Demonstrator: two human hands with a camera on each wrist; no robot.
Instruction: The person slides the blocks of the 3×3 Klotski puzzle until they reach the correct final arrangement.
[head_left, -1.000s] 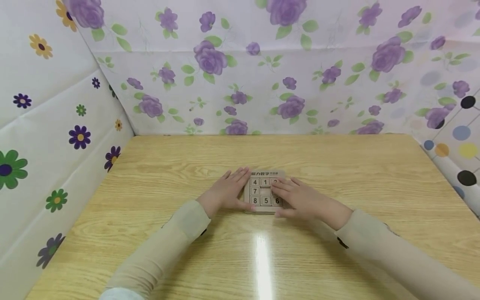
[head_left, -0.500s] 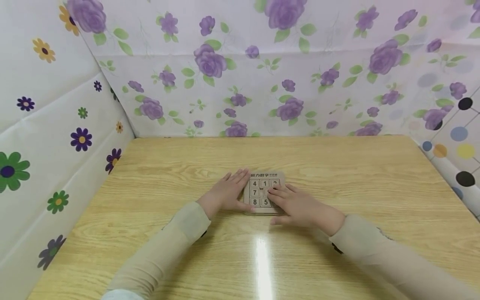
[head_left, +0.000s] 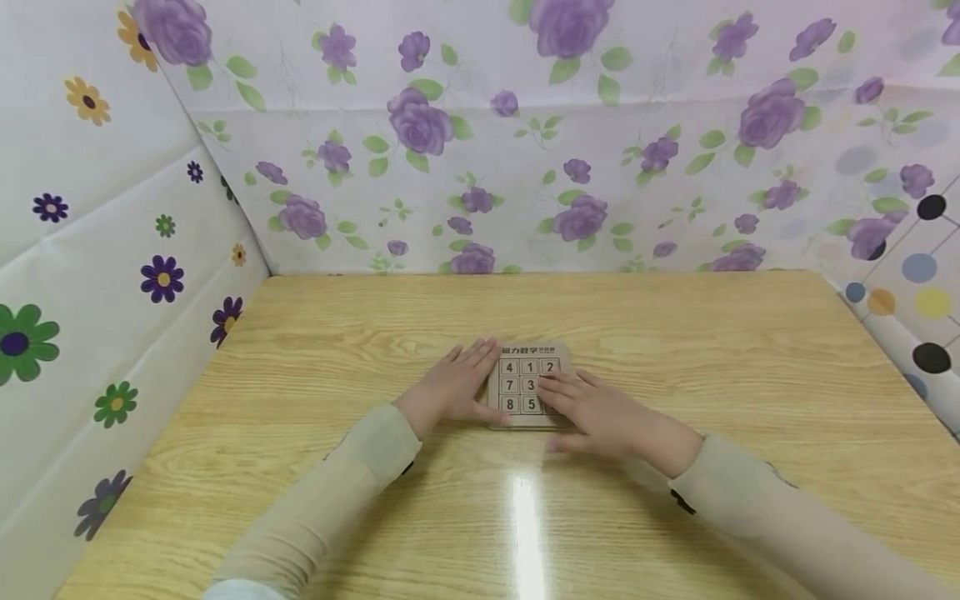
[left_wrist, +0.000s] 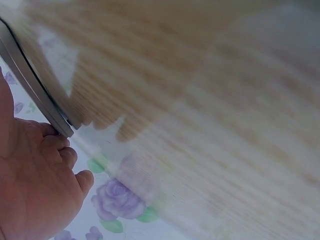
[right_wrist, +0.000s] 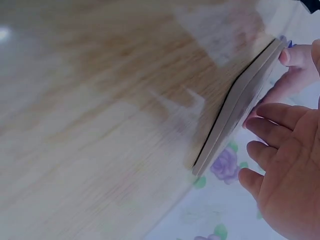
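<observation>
A small wooden sliding number puzzle [head_left: 525, 375] lies flat on the wooden table [head_left: 697, 333], with tiles 4, 1, 2 in the top row, 7 and 3 below, then 8 and 5. My left hand [head_left: 459, 385] lies flat beside it, its straight fingers against the puzzle's left edge. My right hand [head_left: 588, 402] rests with straight fingers on the puzzle's right side, covering the lower right tiles. The right wrist view shows the puzzle's edge [right_wrist: 234, 112] and my right hand [right_wrist: 287, 175]. The left wrist view shows the board's edge [left_wrist: 32, 85] above my left hand [left_wrist: 35, 185].
Floral plastic sheets wall in the table at the back [head_left: 480, 167], the left [head_left: 112, 250] and the right [head_left: 911, 275]. A strip of glare [head_left: 525, 517] lies on the table in front of the hands.
My right hand's fingers slid left across the puzzle and drew back a little. Tile 3 now sits in the middle cell, which was bare before. The left hand stayed still.
</observation>
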